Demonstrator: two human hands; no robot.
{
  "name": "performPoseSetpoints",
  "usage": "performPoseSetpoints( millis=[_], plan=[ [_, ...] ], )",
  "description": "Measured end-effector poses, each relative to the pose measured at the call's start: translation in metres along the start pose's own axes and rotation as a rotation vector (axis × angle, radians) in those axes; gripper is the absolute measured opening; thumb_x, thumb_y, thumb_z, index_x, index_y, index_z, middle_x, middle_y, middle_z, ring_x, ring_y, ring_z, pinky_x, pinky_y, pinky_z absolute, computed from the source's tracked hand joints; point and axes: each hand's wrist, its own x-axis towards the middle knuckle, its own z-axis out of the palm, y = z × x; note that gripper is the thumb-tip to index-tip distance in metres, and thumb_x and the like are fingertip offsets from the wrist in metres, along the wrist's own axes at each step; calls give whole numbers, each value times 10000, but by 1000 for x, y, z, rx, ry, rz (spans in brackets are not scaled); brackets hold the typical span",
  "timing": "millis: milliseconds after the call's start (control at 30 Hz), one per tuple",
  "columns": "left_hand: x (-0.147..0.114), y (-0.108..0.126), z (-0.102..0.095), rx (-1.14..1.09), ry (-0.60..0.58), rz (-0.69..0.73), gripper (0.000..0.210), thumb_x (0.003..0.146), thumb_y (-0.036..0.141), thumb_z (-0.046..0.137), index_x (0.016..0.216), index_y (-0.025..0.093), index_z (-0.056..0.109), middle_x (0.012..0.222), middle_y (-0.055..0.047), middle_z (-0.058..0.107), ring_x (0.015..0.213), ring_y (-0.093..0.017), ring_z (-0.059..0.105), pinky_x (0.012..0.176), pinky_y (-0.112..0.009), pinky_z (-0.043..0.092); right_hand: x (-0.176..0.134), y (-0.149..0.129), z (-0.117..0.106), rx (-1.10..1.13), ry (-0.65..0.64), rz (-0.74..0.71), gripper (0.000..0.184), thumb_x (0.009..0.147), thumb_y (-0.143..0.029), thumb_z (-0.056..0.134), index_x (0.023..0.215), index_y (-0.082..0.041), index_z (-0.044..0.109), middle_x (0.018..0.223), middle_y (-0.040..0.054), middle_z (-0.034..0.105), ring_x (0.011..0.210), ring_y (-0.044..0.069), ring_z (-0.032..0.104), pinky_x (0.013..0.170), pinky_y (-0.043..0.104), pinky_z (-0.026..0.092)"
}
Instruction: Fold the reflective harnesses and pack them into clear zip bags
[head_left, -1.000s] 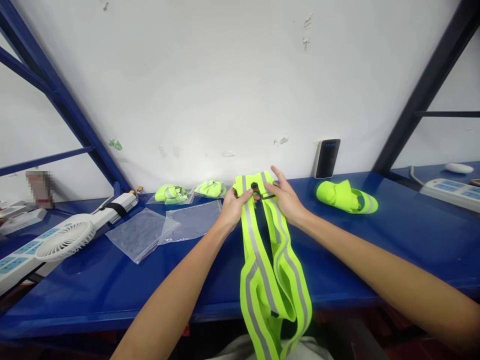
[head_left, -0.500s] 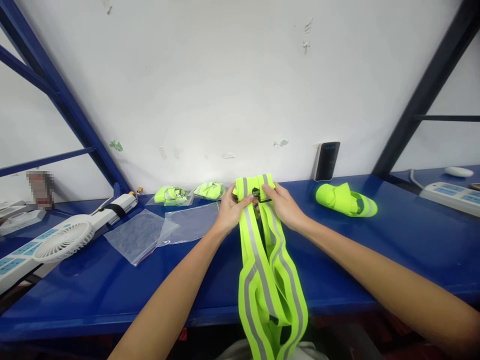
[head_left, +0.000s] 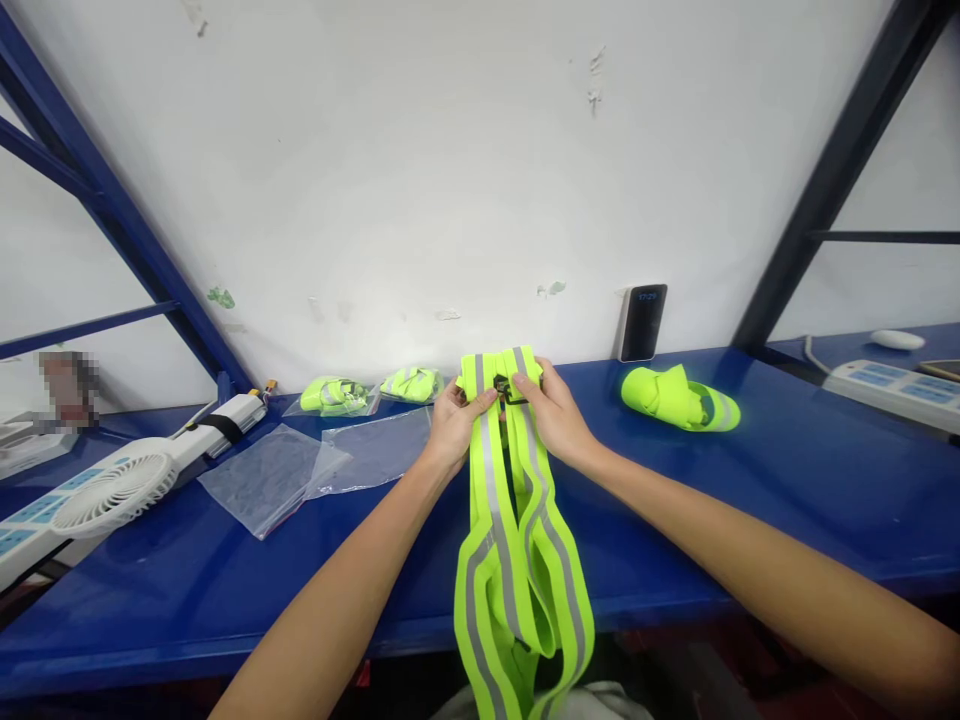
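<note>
- A neon-yellow reflective strap vest (head_left: 517, 540) lies at the blue table's (head_left: 787, 480) centre, hanging over the 6 o'clock edge.
- Left hand (head_left: 454, 425) and right hand (head_left: 551, 415) pinch its top end around a black buckle (head_left: 504, 388).
- At 1 o'clock, a phone (head_left: 642, 322) shows unreadable digits.

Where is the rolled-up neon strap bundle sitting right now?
In the head view, the rolled neon bundle lies on the blue bench right of the right hand, just in front of the phone leaning against the wall.
</note>
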Motion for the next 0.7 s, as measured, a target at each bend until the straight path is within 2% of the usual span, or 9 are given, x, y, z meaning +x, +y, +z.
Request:
performPoseSetpoints(
  millis=[100,167,267,367,433,533,633,700],
  plan=[
    [4,-3,-2,31,47,99,536,583,335,872,995,185,564,878,-23,691,671,-165,677,655,-314,576,4,-1,-4,-79,-2,-79,317,870,-391,618,1170,-315,552,1117,12,670,1091,251,597,913,399,512],
    [7,-4,-5,67,81,178,532,591,318,870,1010,195,565,905,-23,693,761,-171,684,711,-298,569,7,-5,-7,-116,-69,-93,323,901,-381,585,1212,-312,533,1183,8,657,1153,239,575,1003,411,453],
    [10,-3,-10,127,64,243,512,625,304,854,1041,195,576,945,-32,691,828,-169,676,760,-284,559,9,-14,-10,-145,-181,-83,347,915,-358,577,1253,-303,525,1279,11,626,1208,230,553,1075,421,387],
    [10,-2,-12,161,47,265,476,690,338,813,1076,213,564,977,-30,676,820,-160,670,720,-266,562,7,-20,-9,-41,-231,-19,410,882,-330,620,1280,-320,521,1241,10,648,1101,226,624,997,410,467],
    [9,-4,-13,162,17,244,469,737,375,777,1112,236,530,973,-18,663,758,-144,664,662,-255,561,5,-21,-5,88,-247,30,442,860,-325,639,1284,-341,516,1148,2,682,930,216,684,872,402,544],
    [8,-10,-13,158,-56,198,463,799,413,721,1153,260,466,950,1,640,645,-107,629,624,-254,559,3,-20,-1,182,-233,42,431,832,-324,669,1246,-333,548,1041,-5,703,777,193,697,765,370,581],
    [10,-17,-16,154,-86,199,439,829,413,694,1154,257,444,992,-7,627,711,-110,639,712,-280,569,3,-16,-2,126,-232,43,427,845,-349,656,1255,-320,538,1019,2,706,733,188,693,724,361,587],
    [11,-20,-17,148,-87,215,434,829,398,697,1154,254,448,1030,-18,624,815,-131,654,790,-300,565,6,-10,-5,62,-238,1,420,866,-359,631,1270,-320,523,1082,10,697,797,200,698,784,385,583]
  ],
)
